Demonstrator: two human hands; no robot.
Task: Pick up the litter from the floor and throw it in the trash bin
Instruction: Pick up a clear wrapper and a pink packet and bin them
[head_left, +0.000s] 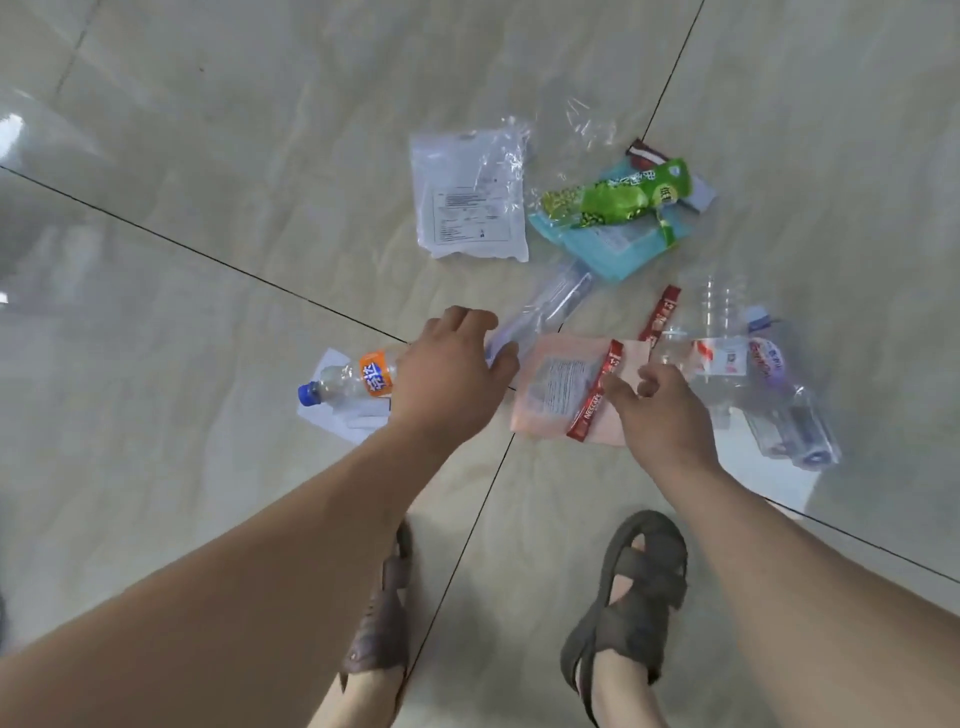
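My arms (291, 545) were bare to the frame's lower edge, with no sleeves, watch or rings showing on either hand (447, 374). At the bottom centre I wore dark brown-grey strapped sandals (631, 587), open at the toes, each with broad crossing bands.

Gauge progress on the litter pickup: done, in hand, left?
Done: nothing visible; no bin in view. In hand: nothing gripped; left hand hovers by the orange-label bottle, right hand over the red sachet. Left: green wrapper, white pouch, clear bottles.
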